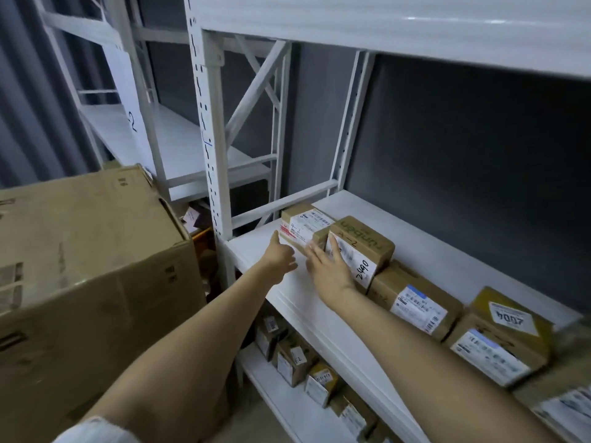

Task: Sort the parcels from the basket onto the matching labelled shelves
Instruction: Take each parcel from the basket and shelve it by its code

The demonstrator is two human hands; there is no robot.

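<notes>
A row of brown cardboard parcels with white labels lies along the white middle shelf [256,251]. The leftmost parcel [303,223] bears a handwritten "4-2". Beside it sits a parcel [367,244] marked "A-2" and "2490". My left hand [279,257] reaches toward the leftmost parcel, its thumb touching the front corner and its fingers loosely curled, holding nothing. My right hand [326,266] lies with straight fingers against the front of the "2490" parcel. No basket is in view.
A large cardboard box [86,266] stands at the left, close to the rack's upright post [214,174]. More parcels [415,302] continue to the right, and several small ones [294,359] lie on the lower shelf. A second white rack [134,123] stands behind.
</notes>
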